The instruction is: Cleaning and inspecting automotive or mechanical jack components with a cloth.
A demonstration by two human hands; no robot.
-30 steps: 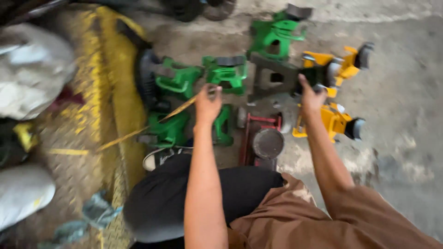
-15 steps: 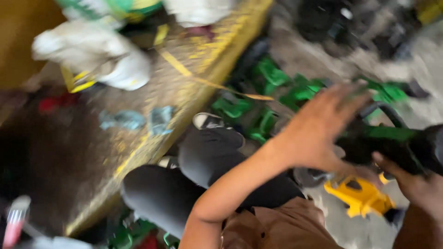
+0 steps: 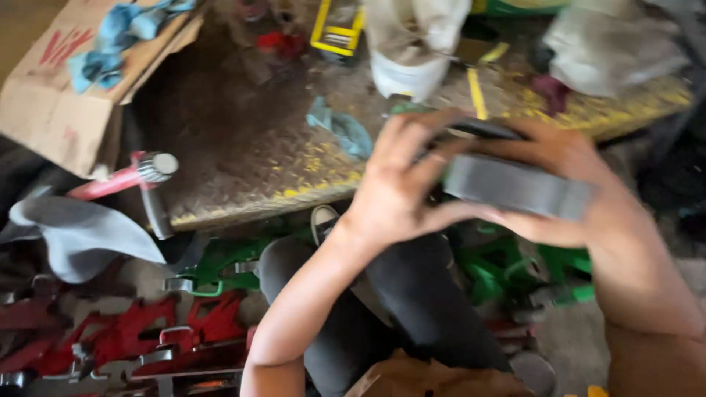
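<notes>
Both hands are raised in front of the camera and hold a dark grey metal part, flat and blocky, with a green piece behind it. My left hand grips its left end with fingers spread over the top. My right hand wraps around its right end from above and below. Under the hands is my bent knee in black trousers, with a shoe tip beyond it. The picture is blurred, so the part's details are unclear.
Green metal frames lie on the floor by my leg; red ones lie at lower left. A yellow-edged checker plate holds a hammer, rags, white sacks and a cardboard box.
The view has swung left from the green and yellow frames on the floor. Both hands have lifted the grey part off the floor and brought it up close to the camera.
</notes>
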